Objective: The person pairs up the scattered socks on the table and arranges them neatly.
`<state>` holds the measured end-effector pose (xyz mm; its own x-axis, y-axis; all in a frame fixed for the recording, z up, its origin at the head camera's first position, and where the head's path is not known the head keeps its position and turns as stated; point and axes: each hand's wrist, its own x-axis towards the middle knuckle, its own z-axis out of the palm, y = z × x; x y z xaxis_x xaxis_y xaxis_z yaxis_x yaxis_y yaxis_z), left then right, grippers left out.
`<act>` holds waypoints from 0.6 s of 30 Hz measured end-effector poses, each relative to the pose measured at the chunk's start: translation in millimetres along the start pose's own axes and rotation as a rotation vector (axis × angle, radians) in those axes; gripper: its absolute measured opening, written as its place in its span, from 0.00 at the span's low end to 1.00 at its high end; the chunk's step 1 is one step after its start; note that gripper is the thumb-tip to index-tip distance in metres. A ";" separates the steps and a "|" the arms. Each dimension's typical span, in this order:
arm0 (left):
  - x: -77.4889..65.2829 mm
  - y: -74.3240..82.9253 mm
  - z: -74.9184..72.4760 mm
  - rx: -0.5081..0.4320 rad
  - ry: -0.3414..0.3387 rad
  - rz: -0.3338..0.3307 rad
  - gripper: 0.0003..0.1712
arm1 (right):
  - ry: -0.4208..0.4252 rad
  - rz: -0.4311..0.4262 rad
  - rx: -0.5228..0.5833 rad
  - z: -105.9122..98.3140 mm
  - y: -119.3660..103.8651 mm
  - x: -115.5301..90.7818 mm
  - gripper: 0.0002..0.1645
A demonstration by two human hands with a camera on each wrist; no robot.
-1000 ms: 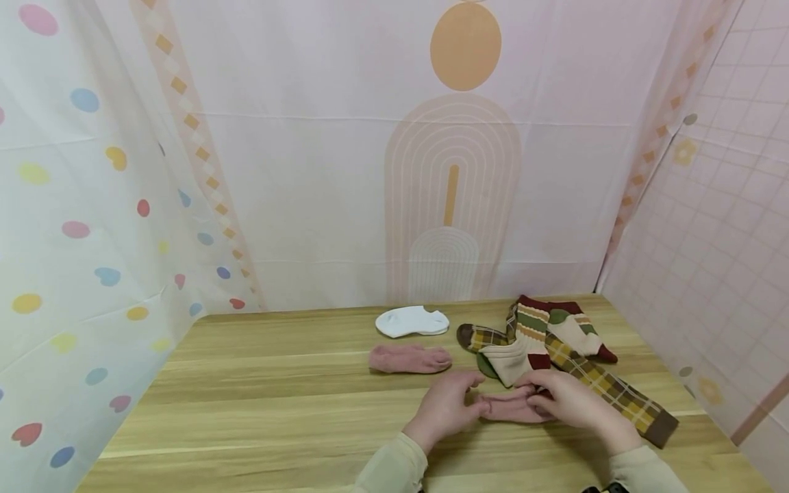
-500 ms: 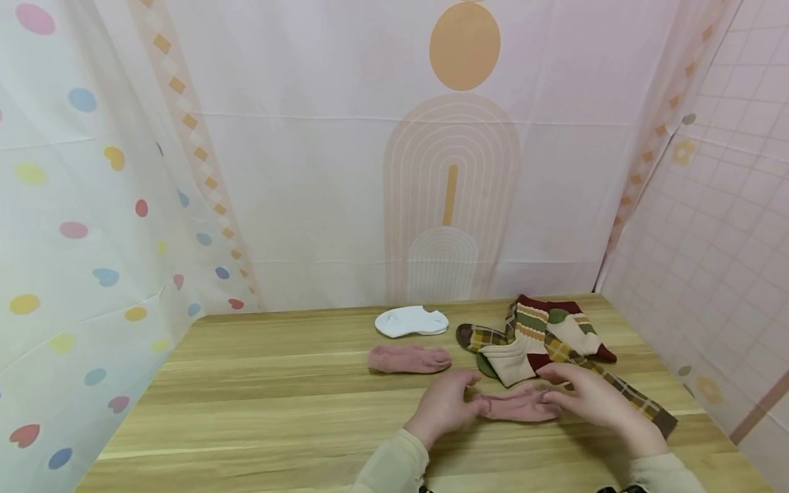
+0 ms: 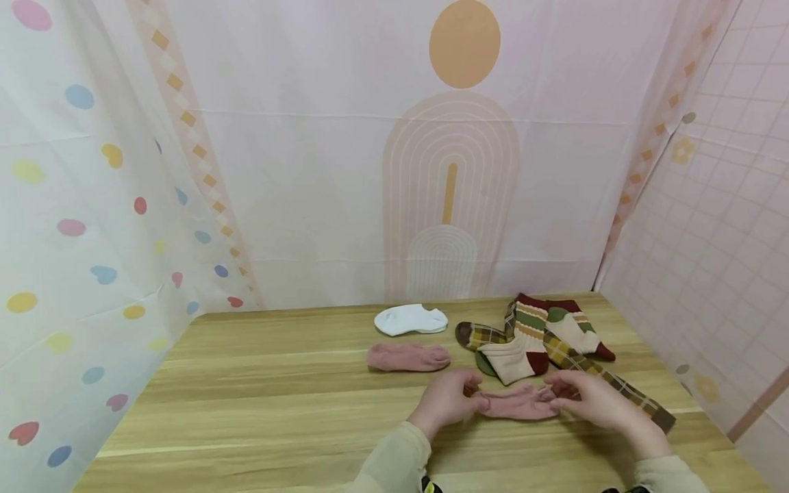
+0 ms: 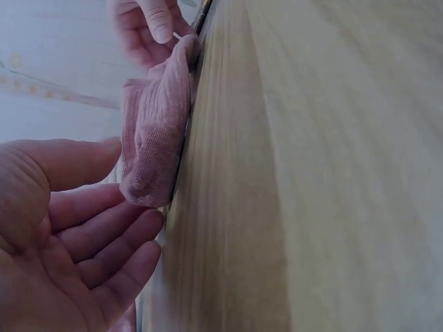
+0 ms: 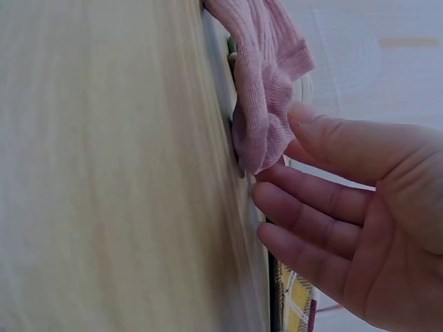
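Note:
A pink sock (image 3: 518,402) lies on the wooden table between my two hands. My left hand (image 3: 445,398) is at its left end, thumb and fingers curved apart in a C; in the left wrist view its thumb tip (image 4: 111,146) is right at the edge of the fabric. At the other end my right hand (image 3: 594,400) makes a similar loose curve. The right wrist view shows that thumb tip (image 5: 299,114) against the sock and the index fingertip hidden behind it. A second pink sock (image 3: 409,357) is laid flat farther back to the left.
White socks (image 3: 411,320) sit behind the flat pink sock. To the right is a heap: a cream sock (image 3: 518,359) with a dark red heel, another cream sock (image 3: 579,332), and brown plaid socks (image 3: 616,383) beneath. Patterned cloth (image 3: 308,205) hangs around the table (image 3: 246,411).
My right hand has drawn back to the right from over the sock to its right end, uncovering more of it. The left hand stays almost in place at the left end.

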<state>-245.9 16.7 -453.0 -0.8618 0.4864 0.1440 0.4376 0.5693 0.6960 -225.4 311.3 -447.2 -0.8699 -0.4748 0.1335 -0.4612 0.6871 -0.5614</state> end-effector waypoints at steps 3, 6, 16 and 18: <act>0.7 -0.7 0.6 -0.007 0.002 0.006 0.16 | -0.002 0.005 -0.013 0.9 1.0 -0.1 0.20; 1.3 -1.7 1.6 0.015 0.010 0.021 0.15 | -0.005 -0.003 -0.024 1.6 2.6 0.7 0.19; 3.2 -2.5 4.4 0.061 0.007 0.034 0.07 | 0.005 0.002 -0.082 5.9 6.8 2.9 0.09; 3.1 -3.1 5.5 0.051 0.011 0.033 0.04 | 0.006 0.006 -0.091 6.5 7.2 3.6 0.07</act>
<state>-248.6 20.1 -458.6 -0.8492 0.4986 0.1740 0.4781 0.5861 0.6541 -230.7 310.9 -456.1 -0.8734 -0.4677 0.1354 -0.4700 0.7369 -0.4860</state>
